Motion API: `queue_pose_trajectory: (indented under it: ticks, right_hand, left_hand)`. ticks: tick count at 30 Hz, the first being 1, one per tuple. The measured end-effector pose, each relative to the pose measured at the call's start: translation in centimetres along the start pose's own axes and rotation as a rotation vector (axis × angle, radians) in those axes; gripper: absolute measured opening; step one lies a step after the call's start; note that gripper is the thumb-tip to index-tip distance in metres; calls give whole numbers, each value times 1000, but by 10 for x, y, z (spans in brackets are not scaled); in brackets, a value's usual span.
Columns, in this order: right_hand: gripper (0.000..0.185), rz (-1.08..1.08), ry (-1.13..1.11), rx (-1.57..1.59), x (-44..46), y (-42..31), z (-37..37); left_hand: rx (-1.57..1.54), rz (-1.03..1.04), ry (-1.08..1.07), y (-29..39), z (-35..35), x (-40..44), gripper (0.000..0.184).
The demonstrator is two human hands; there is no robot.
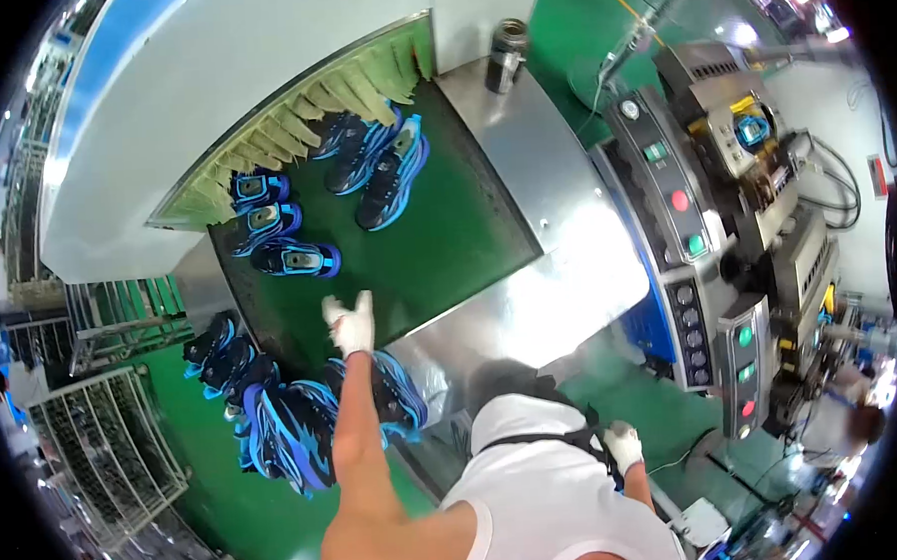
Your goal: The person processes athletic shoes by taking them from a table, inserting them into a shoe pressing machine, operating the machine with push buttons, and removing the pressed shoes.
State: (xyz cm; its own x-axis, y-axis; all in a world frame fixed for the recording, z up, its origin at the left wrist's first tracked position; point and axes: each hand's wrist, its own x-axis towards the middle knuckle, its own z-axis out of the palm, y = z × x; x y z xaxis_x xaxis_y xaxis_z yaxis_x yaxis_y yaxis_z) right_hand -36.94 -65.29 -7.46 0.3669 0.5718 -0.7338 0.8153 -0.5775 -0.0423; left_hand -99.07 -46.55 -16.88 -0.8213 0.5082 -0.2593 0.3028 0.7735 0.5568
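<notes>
My left hand (pixel 352 324), in a white glove, is stretched over the near end of a green conveyor belt (pixel 418 271). Its fingers are spread and hold nothing. Just beyond it lies a black and blue sneaker (pixel 295 259), apart from the fingers. More sneakers of this kind stand farther in, some partly under a fringed curtain (pixel 301 111); one sneaker (pixel 392 177) is on the right of the belt. Down by my right side is my right hand (pixel 624 447), also gloved. Its fingers are too small and partly hidden to read; a dark and blue patch shows beside it.
Several more sneakers (pixel 290 427) are grouped left of my left arm, below the belt. A metal ledge (pixel 534 166) borders the belt, with a dark jar (pixel 506 55) on it. Machines with a button panel (pixel 664 175) stand at right. A wire rack (pixel 105 445) is at left.
</notes>
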Motion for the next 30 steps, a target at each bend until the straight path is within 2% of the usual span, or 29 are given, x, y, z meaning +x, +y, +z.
queue_pose_trajectory:
  ticks: [1,2,3,4,5,6,7,8,9,10,11,12,13,14,15,16,17,18,19,20,21,22,23,24,26,27,28,30]
  right_hand:
    - [63,-152,7,-51,13,54,19]
    - [68,137,-25,216,2,32,4]
    - [67,106,1,52,-5,18,-13]
    - [67,81,28,-107,-11,8,-31]
    - [55,-70,-115,-208,-12,-8,-53]
    - [40,273,-122,-13,-22,-73,-82]
    - [39,54,-128,-145,-8,-48,-80]
    - [48,68,-47,-121,-1,-71,-88]
    - [58,80,34,-96,6,-99,-98]
    - [65,49,-110,-127,15,-131,-117]
    - [71,-64,36,-158,31,-117,-104]
    - [70,-229,54,-167,49,-124,-104]
    - [70,-342,81,-177,57,-151,-103]
    - [68,-404,120,-41,66,-172,-98]
    - [68,-245,-250,-114,36,-251,-148]
    - [59,-307,-140,-127,27,-274,-140]
    - [62,-495,-97,-63,46,-283,-108]
    - [67,-693,-56,-6,64,-294,-79]
    - [72,-884,-16,37,81,-305,-49]
    - [74,-902,-47,-89,39,-350,-81]
    - [78,-1082,145,140,30,-367,-65]
    - [77,-1140,83,164,11,-368,-69]
    - [71,-1085,77,93,5,-382,-64]
    - [61,-1082,193,105,17,-383,-37]
    - [54,-1055,321,28,8,-359,-81]
    - [51,-1080,472,71,18,-343,-96]
    - [53,-971,447,398,24,-319,-107]
    - [56,-857,284,512,15,-269,-164]
  left_hand:
    - [-58,13,105,-7,-9,21,101]
    - [-22,95,188,-22,-14,54,105]
    - [139,144,250,-6,-34,74,104]
    - [159,79,222,14,-49,95,101]
    - [197,107,217,26,-57,114,96]
    - [194,185,188,23,-59,140,87]
    - [233,291,188,17,-58,158,71]
    - [248,273,179,16,-60,167,57]
    - [269,271,135,54,-69,158,47]
    - [487,768,179,-2,-59,189,44]
    - [331,333,123,17,-59,172,41]
    - [438,460,159,14,-63,171,43]
    - [259,454,164,21,-67,164,42]
    - [212,449,127,9,-74,163,39]
    - [271,474,124,8,-77,154,35]
    - [173,607,70,3,-81,137,34]
    - [144,698,96,-7,-71,122,31]
    - [30,569,-18,49,-62,82,27]
    - [-31,572,-36,74,-57,41,24]
    - [-7,651,-90,89,-51,15,21]
    - [-92,685,-161,113,-41,-20,17]
    - [-88,763,-200,130,-32,-61,15]
    - [-153,837,-294,150,-19,-94,14]
    - [-211,877,-415,182,-21,-137,12]
    - [-233,1076,-551,219,1,-188,11]
    - [-267,1125,-616,243,7,-206,12]
    - [-305,1164,-688,269,13,-229,13]
    - [-276,1331,-834,332,5,-279,10]
